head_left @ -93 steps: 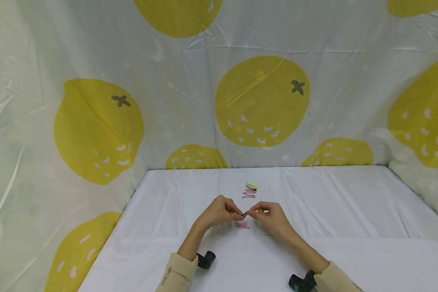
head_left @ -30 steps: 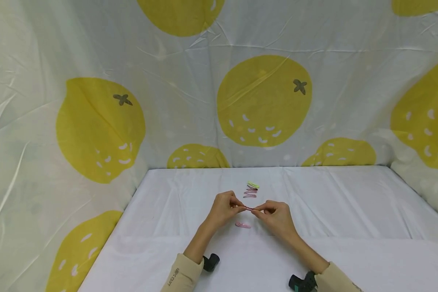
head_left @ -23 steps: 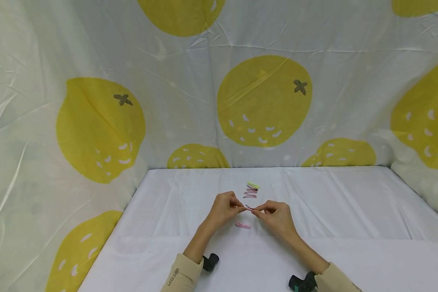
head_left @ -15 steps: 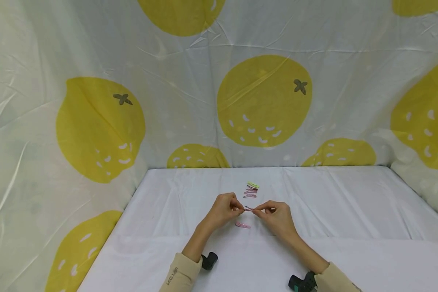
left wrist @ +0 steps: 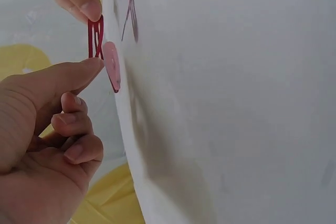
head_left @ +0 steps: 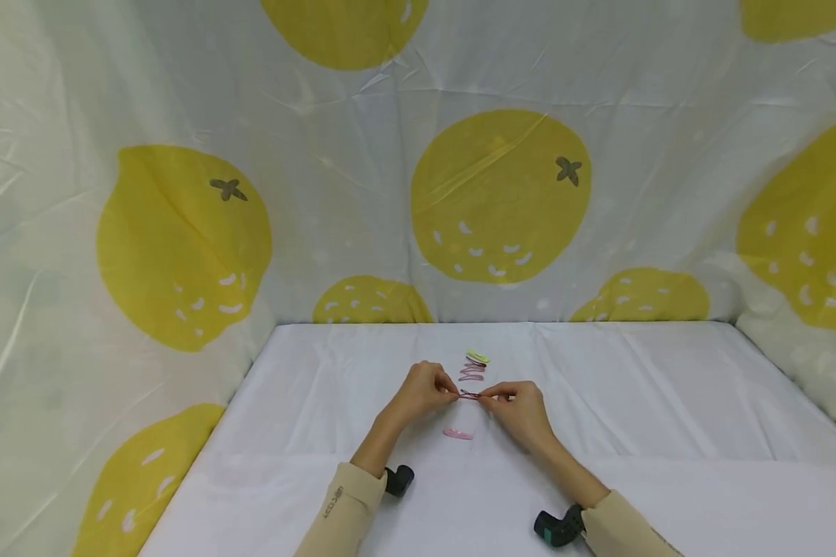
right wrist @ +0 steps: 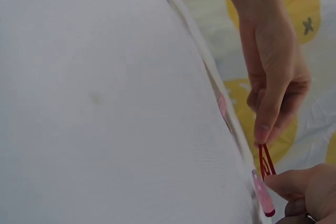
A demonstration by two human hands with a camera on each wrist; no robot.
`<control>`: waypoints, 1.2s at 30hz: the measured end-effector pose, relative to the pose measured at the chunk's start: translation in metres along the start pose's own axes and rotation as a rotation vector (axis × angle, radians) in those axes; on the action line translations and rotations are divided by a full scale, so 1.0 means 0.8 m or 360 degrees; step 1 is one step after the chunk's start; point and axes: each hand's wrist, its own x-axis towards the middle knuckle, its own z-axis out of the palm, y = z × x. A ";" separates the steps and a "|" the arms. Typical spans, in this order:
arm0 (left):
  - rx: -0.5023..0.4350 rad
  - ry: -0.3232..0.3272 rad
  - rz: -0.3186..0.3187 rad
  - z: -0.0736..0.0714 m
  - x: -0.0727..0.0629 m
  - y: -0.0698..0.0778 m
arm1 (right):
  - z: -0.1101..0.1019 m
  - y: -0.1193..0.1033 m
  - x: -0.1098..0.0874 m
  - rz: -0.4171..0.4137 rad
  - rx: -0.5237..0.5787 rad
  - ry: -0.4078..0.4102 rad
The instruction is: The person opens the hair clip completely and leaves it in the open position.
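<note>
A thin red snap hair clip (head_left: 468, 395) is stretched level between my two hands, above the table. My left hand (head_left: 425, 391) pinches its left end between thumb and fingertips. The right end is pinched by my right hand (head_left: 519, 406). Crossed bars show in the head view, with the inner tongue lifted from the frame. A solid pink hair clip (head_left: 457, 434) lies on the cloth nearer to me. Behind the hands is a small row of pink and dark red clips (head_left: 472, 373), with a yellow-green clip (head_left: 477, 357) at its far end.
The table (head_left: 634, 394) is covered with a white cloth. A lemon-print curtain (head_left: 362, 178) rises behind it and along both sides. Black wrist cameras (head_left: 399, 480) sit at the sleeve cuffs.
The red clip was slanted between the hands; now it is level and a little farther from me. Its bars now look crossed and spread apart. The clips on the table stay where they were.
</note>
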 end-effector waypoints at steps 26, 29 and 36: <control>0.0049 -0.0009 -0.0224 0.007 0.034 -0.011 | 0.011 0.013 0.039 0.0022 -0.0040 0.0068; 0.0046 0.0002 -0.0237 0.004 0.030 -0.009 | 0.009 0.010 0.036 0.0048 -0.0035 0.0053; -0.0066 -0.0006 -0.0271 -0.010 -0.001 -0.010 | -0.010 0.003 0.022 0.0130 0.0013 -0.0031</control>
